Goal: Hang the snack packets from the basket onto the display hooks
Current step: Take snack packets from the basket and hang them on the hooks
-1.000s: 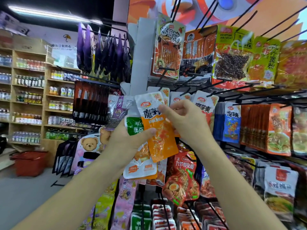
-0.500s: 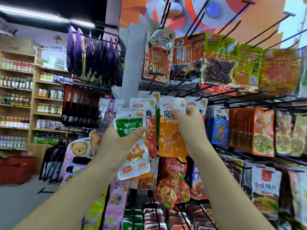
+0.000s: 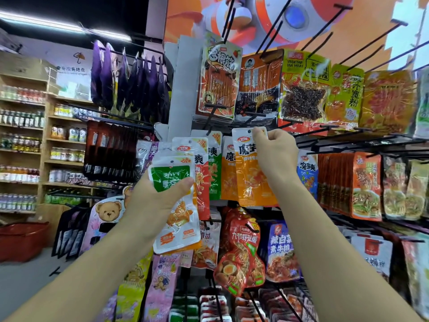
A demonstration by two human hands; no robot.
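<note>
At frame centre my right hand (image 3: 274, 156) pinches an orange packet (image 3: 251, 180) by its top near a hook (image 3: 249, 118), my left hand (image 3: 160, 201) grips spare packets (image 3: 174, 203); next, I judge, thread its hole on.

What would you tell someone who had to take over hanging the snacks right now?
Right hand: fingers pinch the top of an orange packet, raised to the row of matching orange packets; its hole is not clearly on a hook yet.
Left hand: holds a small stack of packets, green-label packet in front.
Red basket: on the floor, far left.
Done: many packets already hang.
Left: seat the orange packet, then hang the left-hand stack.
</note>
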